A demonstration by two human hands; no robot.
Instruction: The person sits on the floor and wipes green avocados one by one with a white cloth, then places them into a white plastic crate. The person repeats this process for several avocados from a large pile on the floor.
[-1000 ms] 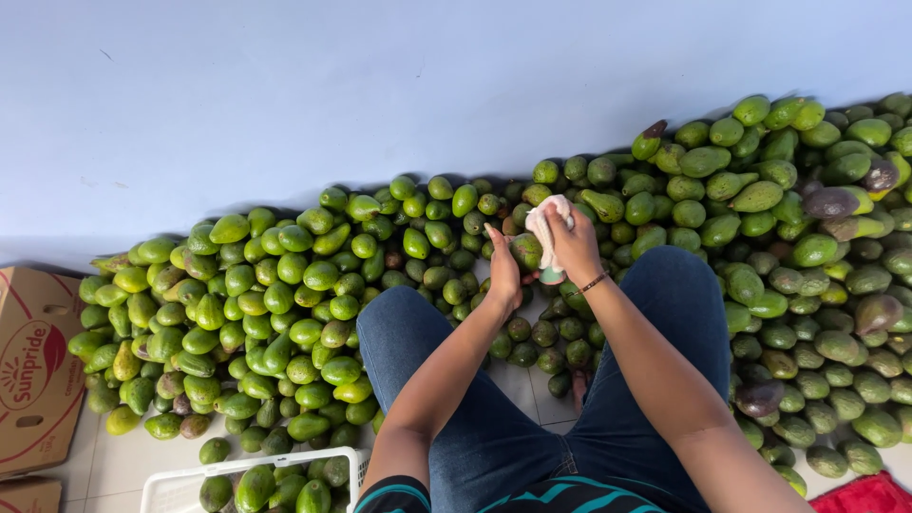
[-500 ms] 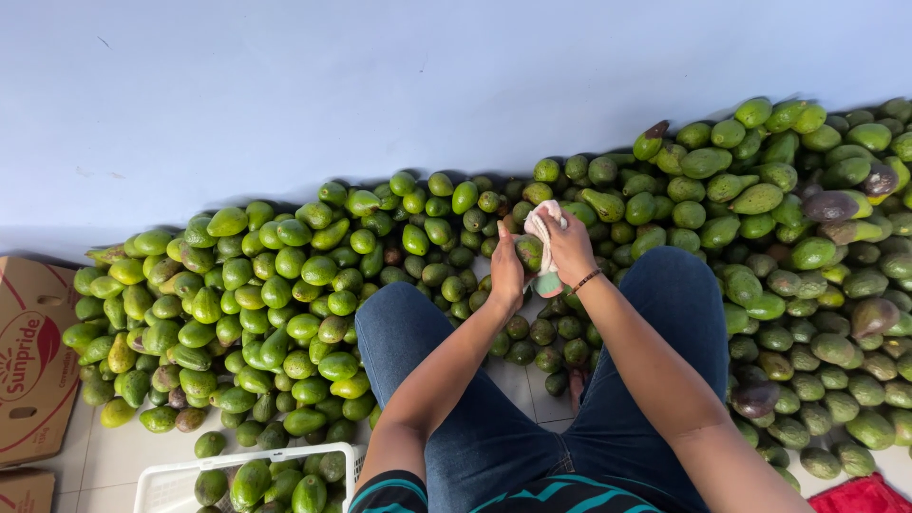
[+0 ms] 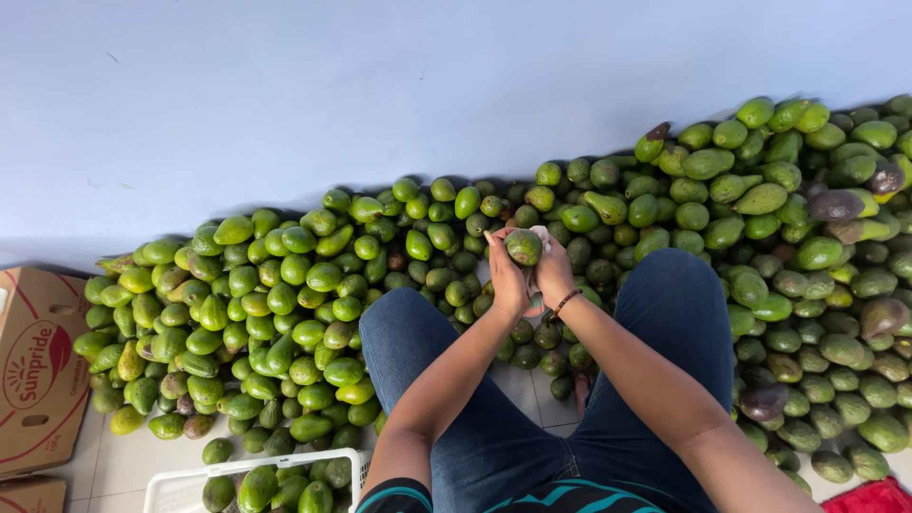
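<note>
Person sits w/ knees apart in blue jeans [image 3: 665, 323], both hands raised together over the gap between the knees, just in front of a big heap of avocados [image 3: 285, 294] on the tiled floor [image 3: 123, 456]. Left hand [image 3: 506, 275] is curled round the left side of one green avocado [image 3: 523, 246], fingers closed on it, thumb side up. Right hand [image 3: 554, 271] presses against the avocado's right side w/ a pale cloth [image 3: 541, 235] bunched between palm and fruit; fingers wrapped, closed on cloth and fruit. Thin dark bracelet [image 3: 566, 302] on the right wrist. The held avocado sits above the near edge of the heap, roughly mid-frame, clear of the fruit below it. Heap runs along the foot of a plain pale blue wall [image 3: 380, 95], left to right, piled higher at the right side, where a few fruit are dark purple-brown [image 3: 836, 204]. Near bottom-left, a white plastic crate [image 3: 180, 484] holds some avocados, just beside the left knee. At the left edge a brown cardboard box [image 3: 38, 380] lies on the floor, touching the heap's end. Red item [image 3: 874, 496] at bottom-right corner, can't tell what it is. Striped dark top w/ teal lines [image 3: 532, 499] at bottom edge.
</note>
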